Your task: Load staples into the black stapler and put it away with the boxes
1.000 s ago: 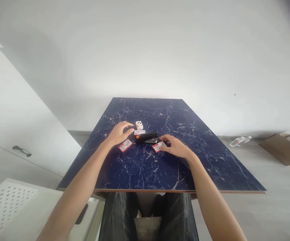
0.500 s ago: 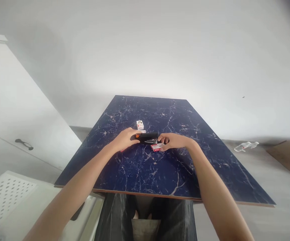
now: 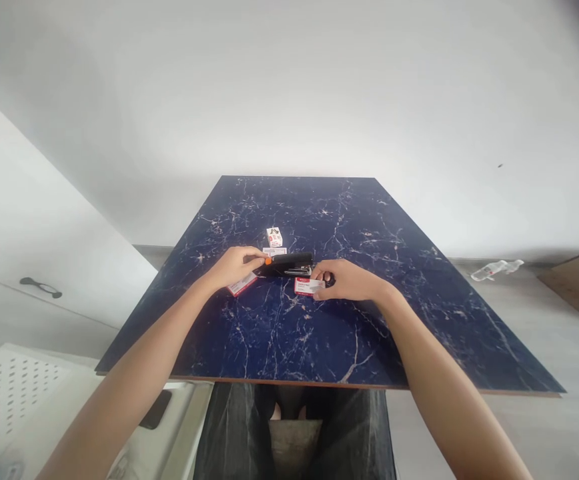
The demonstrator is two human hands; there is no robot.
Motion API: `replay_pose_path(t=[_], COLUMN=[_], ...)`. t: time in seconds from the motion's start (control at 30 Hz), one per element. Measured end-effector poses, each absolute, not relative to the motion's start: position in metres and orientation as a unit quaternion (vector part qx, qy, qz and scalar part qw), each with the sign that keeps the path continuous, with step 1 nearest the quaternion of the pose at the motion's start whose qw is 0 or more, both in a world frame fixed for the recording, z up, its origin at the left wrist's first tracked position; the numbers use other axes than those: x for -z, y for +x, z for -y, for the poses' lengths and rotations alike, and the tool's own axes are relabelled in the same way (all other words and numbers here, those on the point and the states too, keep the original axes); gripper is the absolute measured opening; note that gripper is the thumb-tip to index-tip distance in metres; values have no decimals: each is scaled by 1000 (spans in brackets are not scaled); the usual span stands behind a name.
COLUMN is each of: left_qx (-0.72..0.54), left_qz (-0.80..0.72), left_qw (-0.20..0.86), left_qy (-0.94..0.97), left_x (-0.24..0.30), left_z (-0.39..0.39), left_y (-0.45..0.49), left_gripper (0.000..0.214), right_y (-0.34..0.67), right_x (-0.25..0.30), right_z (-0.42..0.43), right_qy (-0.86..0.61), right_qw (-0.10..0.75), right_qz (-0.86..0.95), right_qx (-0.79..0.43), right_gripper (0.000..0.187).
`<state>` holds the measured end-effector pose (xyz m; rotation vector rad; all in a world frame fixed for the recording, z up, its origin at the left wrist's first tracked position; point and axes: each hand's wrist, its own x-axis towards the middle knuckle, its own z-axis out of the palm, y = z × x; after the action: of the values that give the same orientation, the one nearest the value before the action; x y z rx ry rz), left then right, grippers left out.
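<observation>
At the blue, white-veined table (image 3: 289, 353), I am touching, grip indeterminate, the orange-marked end of the likely rigid, weighty black stapler (image 3: 295, 261) between my hands with my left hand (image 3: 232, 266), and pinching the flat red-and-white card box (image 3: 304, 286), presumably light and crushable, by its right end, the accessible hold, with my right hand (image 3: 352, 279).

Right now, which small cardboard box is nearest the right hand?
The flat red-and-white cardboard box at the right hand's curled fingers; the other three sit nearer the left hand.

Home or small office, I can't tell which: around me stand a plain pale wall (image 3: 294, 87), a white, dark-handled cabinet (image 3: 44, 213) and a blue, marble-patterned counter (image 3: 294, 347).
</observation>
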<state>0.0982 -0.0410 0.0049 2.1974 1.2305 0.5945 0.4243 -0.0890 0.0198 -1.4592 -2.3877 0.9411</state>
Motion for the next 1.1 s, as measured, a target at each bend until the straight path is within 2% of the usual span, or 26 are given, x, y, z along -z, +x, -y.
replay_pose_path(t=[0.2,0.37,0.53,0.6,0.7,0.8,1.0,1.1], left_qx=[-209,-196,-223,-226,-226,-224,-226,-216], left_qz=[-466,-459,-451,-447,-445,-448,-448,-453], left_qw=[271,319,343,361,374,371,361,346], left_qy=[816,806,793,787,782,782,786,793], left_x=[-9,-11,-3,0,2,2,-3,-6], left_z=[45,44,37,35,33,33,37,40], left_y=[99,96,97,97,97,97,97,98], left_gripper=[33,38,41,40,40,41,39,39], right_y=[426,433,419,410,400,402,446,464], right_x=[-27,-31,-14,-4,5,1,-28,-42], right_z=[95,94,87,84,81,81,84,91], right_qy=[-480,-486,-512,-519,-523,-522,-552,-574], right_qw=[116,97,243,268,261,249,160,161], right_qz=[803,801,776,770,775,778,767,758], right_qx=[-334,-335,-277,-256,-242,-244,-285,-266], right_gripper=[40,41,35,31,23,25,28,27])
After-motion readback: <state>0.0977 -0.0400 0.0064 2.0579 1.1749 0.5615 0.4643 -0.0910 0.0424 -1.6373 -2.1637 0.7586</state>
